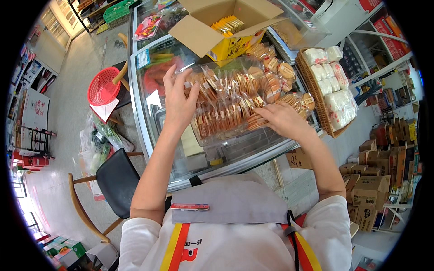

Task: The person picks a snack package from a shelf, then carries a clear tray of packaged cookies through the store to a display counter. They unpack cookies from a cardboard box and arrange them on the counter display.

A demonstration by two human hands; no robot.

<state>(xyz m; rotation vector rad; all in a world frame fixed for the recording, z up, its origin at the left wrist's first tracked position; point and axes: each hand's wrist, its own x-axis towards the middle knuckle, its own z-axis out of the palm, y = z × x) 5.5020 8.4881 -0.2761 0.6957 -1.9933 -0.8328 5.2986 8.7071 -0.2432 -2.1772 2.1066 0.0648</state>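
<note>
A clear plastic tray (233, 143) on the glass-topped counter holds rows of round, flat biscuits in transparent packets. My left hand (180, 99) is over the tray's left end, beside the back row of biscuit packets (219, 88). Its fingers are spread, with nothing between them. My right hand (285, 121) reaches in from the right, its fingers closed at the edge of a biscuit packet (258, 103) at the right end of the front row. Other packets of round biscuits (296, 103) lie loosely to the right and behind that hand.
Behind the tray stands an opened carton (226, 47) with yellow packets inside. A wicker basket (312, 97) of white bagged goods sits at the right. Left of the counter are a red plastic basket (103, 88) and a black-seated chair (118, 180). Cardboard boxes (371, 192) are stacked at the right.
</note>
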